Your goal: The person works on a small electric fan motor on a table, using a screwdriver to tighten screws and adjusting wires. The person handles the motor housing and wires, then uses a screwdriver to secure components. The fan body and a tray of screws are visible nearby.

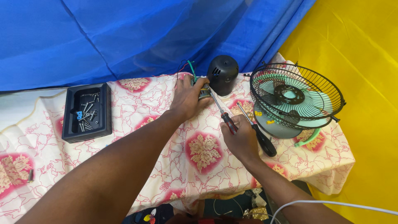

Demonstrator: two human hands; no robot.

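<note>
Steadying the fan motor (204, 91), the left hand (187, 99) was clamped on it while a red-handled screwdriver (222, 113) was gripped by the right hand (240, 139), its tip driven in.

Table cover: cream cotton-like tablecloth with pink floral print (199, 174), matt, soft, lightly creased.
Backdrop: blue woven fabric sheet (124, 33), slight sheen, folded; yellow fabric sheet (356, 41), smooth, faintly shiny.
Motor housing: black domed plastic motor cover (223, 74), matt, with moulded vents.
Fan guard: black round wire fan grille (296, 97), painted metal, semi-glossy; pale green plastic fan blades (311, 105) inside, smooth.
Tools: red-handled screwdriver (222, 112), plastic grip, bright steel shaft; black-handled screwdriver (259, 135), glossy plastic grip, metal shaft.
Tray: black rectangular plastic tray (68, 120), matt; silver metal screws (88, 112) within, shiny.
</note>
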